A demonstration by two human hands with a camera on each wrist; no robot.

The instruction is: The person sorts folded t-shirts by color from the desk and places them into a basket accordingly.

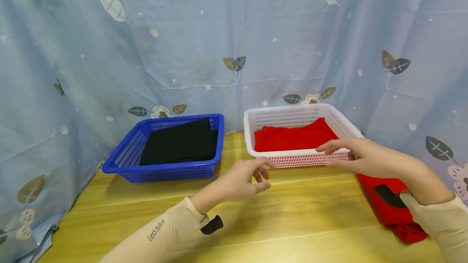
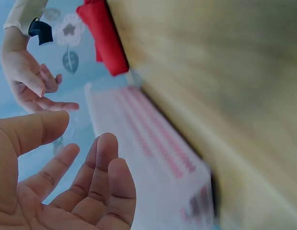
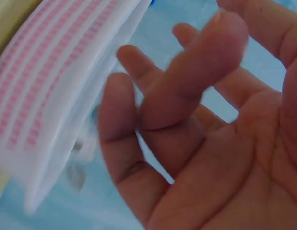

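Observation:
My left hand [image 1: 243,178] hovers over the table in front of the gap between the two baskets, fingers loosely bent and holding nothing. My right hand [image 1: 360,155] is in the air at the front right of the white basket [image 1: 292,153], its fingers relaxed with nothing in them. Inside that basket lies a folded red cloth [image 1: 296,136]. Another folded red cloth [image 1: 387,202] rests on the table at the right, partly hidden under the right forearm. A blue basket [image 1: 164,170] at the left holds folded black cloth [image 1: 179,143].
The yellow wood-grain table [image 1: 292,222] runs under both baskets. Behind them and along both sides hangs a light blue curtain [image 1: 190,31] with a leaf print. Each wrist carries a small black device, such as the one on the left wrist [image 1: 212,225].

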